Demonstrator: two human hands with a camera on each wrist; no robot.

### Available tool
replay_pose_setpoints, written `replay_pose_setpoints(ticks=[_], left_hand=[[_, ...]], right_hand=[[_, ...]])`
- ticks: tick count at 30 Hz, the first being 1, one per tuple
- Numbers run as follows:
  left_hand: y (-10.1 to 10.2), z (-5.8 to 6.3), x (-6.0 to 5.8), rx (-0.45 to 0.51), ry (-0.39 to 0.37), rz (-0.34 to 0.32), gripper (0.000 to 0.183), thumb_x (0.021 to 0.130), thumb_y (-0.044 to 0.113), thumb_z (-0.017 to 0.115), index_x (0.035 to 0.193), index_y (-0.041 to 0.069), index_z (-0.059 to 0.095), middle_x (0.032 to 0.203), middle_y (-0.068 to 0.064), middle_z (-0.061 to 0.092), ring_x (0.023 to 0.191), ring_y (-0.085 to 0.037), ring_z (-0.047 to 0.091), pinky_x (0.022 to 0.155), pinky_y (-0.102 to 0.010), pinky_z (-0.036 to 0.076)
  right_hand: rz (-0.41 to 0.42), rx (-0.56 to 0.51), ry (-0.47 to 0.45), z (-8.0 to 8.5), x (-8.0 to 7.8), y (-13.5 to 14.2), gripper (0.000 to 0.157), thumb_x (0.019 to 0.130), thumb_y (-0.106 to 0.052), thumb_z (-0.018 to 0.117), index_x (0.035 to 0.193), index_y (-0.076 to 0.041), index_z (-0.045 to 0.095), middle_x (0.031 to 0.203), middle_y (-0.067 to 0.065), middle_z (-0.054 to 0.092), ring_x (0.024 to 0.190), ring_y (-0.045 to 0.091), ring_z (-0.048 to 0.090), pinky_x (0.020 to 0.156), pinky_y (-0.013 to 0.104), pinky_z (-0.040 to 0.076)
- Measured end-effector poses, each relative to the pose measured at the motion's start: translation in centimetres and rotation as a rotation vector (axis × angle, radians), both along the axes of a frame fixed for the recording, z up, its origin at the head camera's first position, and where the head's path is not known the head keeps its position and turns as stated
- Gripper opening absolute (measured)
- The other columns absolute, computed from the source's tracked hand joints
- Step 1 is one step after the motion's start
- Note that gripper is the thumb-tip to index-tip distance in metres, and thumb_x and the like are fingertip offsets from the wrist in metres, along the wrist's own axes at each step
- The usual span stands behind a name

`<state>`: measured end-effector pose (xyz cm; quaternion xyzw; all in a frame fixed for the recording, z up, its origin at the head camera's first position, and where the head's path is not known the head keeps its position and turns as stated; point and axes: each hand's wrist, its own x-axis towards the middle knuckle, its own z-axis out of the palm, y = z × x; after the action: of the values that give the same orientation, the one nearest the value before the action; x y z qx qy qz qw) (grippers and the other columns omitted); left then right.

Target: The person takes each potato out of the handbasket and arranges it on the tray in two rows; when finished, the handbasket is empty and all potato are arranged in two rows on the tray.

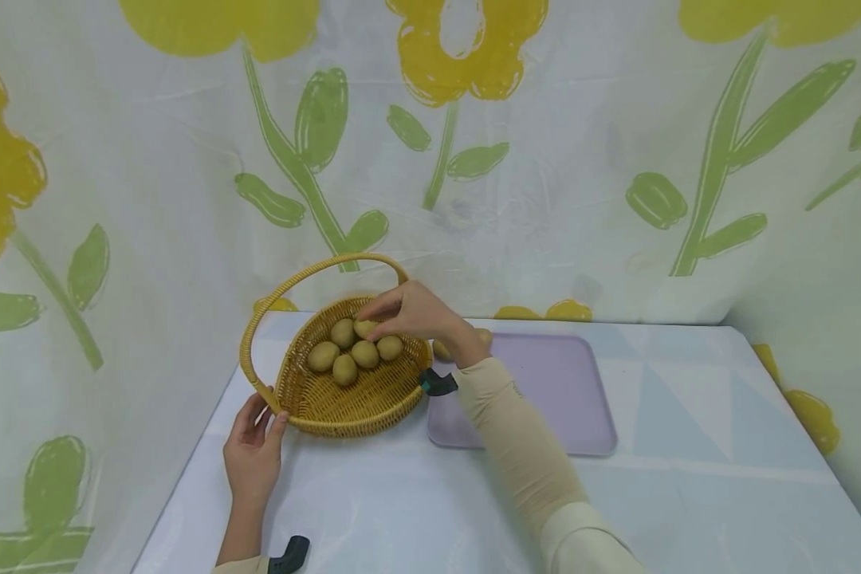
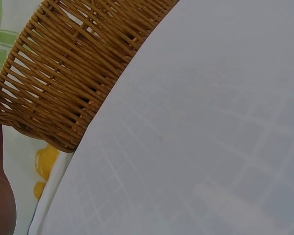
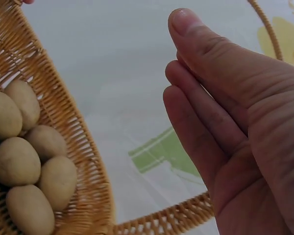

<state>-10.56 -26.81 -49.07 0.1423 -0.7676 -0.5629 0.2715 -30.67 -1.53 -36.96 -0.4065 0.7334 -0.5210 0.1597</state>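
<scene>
Gripping basket (image 1: 344, 408) w/ L hand (image 1: 252, 456) — R hand (image 1: 419, 312) near potatoes (image 1: 364, 354) (plain).

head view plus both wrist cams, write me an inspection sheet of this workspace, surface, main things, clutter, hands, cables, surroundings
Surface: white table with pale blue shapes
Basket: wicker, with six potatoes inside
Tray: lilac, right of the basket; more potatoes, partly hidden, at its far left corner
Clutter: nothing seen
Left hand: holds the basket near its handle
Right hand: over the basket, nothing seen in its grasp
Cables: nothing seen
Surroundings: pale backdrop with printed flowers
</scene>
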Motion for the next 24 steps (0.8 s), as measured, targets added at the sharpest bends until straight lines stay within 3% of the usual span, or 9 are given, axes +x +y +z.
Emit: replay_pose_setpoints(ticks=[13,22,24], left_hand=[[-0.2,-0.2,0.0,0.015,0.002,0.014,0.051,0.094,0.0,0.071,0.141,0.001,0.054,0.139,-0.004,0.06,0.123,0.008,0.055,0.107,-0.004,0.046],[0.1,-0.2,-0.2,0.024,0.023,-0.004,0.05,0.094,-0.001,0.07,0.142,0.001,0.054,0.143,-0.017,0.058,0.125,0.006,0.055,0.109,-0.006,0.046],[0.1,-0.2,-0.2,0.019,0.015,0.001,0.05,0.094,0.0,0.07,0.141,0.002,0.054,0.143,-0.016,0.058,0.125,0.006,0.055,0.109,-0.005,0.046]], right_hand=[[0.007,0.036,-0.095,-1.5,-0.5,-2.6,0.031,0.084,-0.02,0.086,0.112,-0.01,0.079,0.12,0.013,0.075,0.117,0.032,0.07,0.097,0.02,0.061],[-0.027,0.07,-0.111,-2.6,-1.2,-3.4,0.029,0.083,-0.025,0.086,0.111,-0.016,0.08,0.114,0.0,0.078,0.108,0.014,0.072,0.096,0.022,0.061],[-0.023,0.075,-0.114,-2.8,-1.2,-3.7,0.029,0.084,-0.023,0.085,0.112,-0.016,0.08,0.114,0.0,0.078,0.109,0.015,0.072,0.097,0.022,0.061]])
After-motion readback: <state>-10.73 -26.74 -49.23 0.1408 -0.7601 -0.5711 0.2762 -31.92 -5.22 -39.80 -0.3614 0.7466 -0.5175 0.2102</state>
